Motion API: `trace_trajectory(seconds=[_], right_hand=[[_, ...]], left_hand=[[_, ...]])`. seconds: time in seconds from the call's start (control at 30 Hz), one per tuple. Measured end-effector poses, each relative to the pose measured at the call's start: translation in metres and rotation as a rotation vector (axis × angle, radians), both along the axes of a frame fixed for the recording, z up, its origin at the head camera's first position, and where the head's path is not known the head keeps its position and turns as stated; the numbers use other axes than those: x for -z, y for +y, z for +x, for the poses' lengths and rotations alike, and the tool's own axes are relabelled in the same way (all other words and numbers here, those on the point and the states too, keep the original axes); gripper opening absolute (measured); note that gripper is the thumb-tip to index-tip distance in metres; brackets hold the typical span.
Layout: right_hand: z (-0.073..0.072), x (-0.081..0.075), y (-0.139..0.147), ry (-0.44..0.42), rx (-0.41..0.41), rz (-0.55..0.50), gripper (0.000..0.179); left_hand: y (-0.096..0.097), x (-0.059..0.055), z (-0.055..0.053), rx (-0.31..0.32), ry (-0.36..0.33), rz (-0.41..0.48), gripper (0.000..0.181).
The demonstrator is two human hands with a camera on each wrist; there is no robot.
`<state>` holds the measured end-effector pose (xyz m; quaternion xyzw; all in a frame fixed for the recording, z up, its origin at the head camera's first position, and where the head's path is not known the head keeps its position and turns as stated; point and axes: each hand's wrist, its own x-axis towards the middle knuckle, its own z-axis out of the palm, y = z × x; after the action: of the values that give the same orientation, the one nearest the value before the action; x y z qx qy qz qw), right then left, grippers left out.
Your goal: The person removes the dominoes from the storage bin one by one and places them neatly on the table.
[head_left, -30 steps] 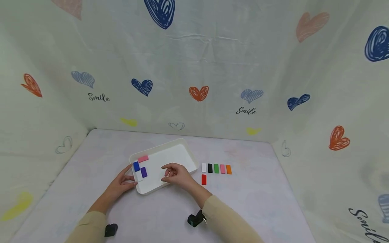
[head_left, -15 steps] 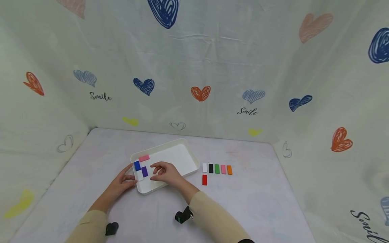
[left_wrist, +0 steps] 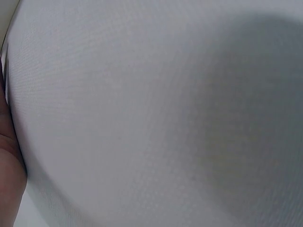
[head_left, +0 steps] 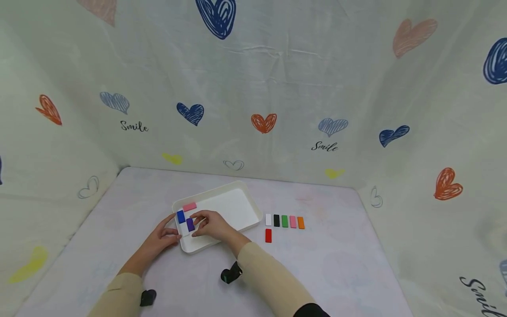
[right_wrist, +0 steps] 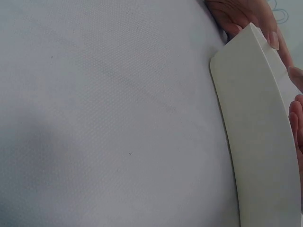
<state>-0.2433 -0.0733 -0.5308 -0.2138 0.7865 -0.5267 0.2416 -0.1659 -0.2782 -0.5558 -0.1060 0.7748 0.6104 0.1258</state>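
Holding the white tray (head_left: 233, 204) by its left end with the left hand (head_left: 160, 238). Poised over it with parted thumb and forefinger of the right hand (head_left: 211, 225), just beside the purple block (head_left: 189, 225) inside.

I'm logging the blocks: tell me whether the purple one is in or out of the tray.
In: the head view shows the purple block inside the white tray, beside the right hand.

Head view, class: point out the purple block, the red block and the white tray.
Purple block (head_left: 190, 225): head view, middle of its visible face.
Red block (head_left: 268, 236): head view, middle of its top face.
White tray (head_left: 233, 207): head view, bare part of its floor.
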Motion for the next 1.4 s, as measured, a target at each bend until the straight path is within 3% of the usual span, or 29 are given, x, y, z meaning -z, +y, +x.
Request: trace_trajectory(seconds=[0.3, 0.53, 0.67, 1.17, 1.4], right_hand=[[-0.012, 0.009, -0.009, 0.004, 0.011, 0.075, 0.048], [-0.018, 0.012, -0.016, -0.006, 0.000, 0.039, 0.045], [-0.021, 0.011, -0.018, -0.002, -0.003, 0.068, 0.046], [-0.023, 0.016, -0.022, 0.028, 0.038, 0.216, 0.043], [-0.023, 0.018, -0.025, 0.049, 0.040, 0.231, 0.042]], left_hand=[[-0.001, 0.002, 0.000, 0.000, 0.004, -0.021, 0.086], [-0.002, 0.002, 0.000, -0.005, 0.005, -0.019, 0.086], [0.000, 0.002, -0.001, -0.011, 0.001, -0.014, 0.086], [0.000, 0.003, -0.003, -0.008, 0.004, 0.033, 0.086], [0.000, 0.002, -0.001, -0.002, 0.003, 0.011, 0.086]])
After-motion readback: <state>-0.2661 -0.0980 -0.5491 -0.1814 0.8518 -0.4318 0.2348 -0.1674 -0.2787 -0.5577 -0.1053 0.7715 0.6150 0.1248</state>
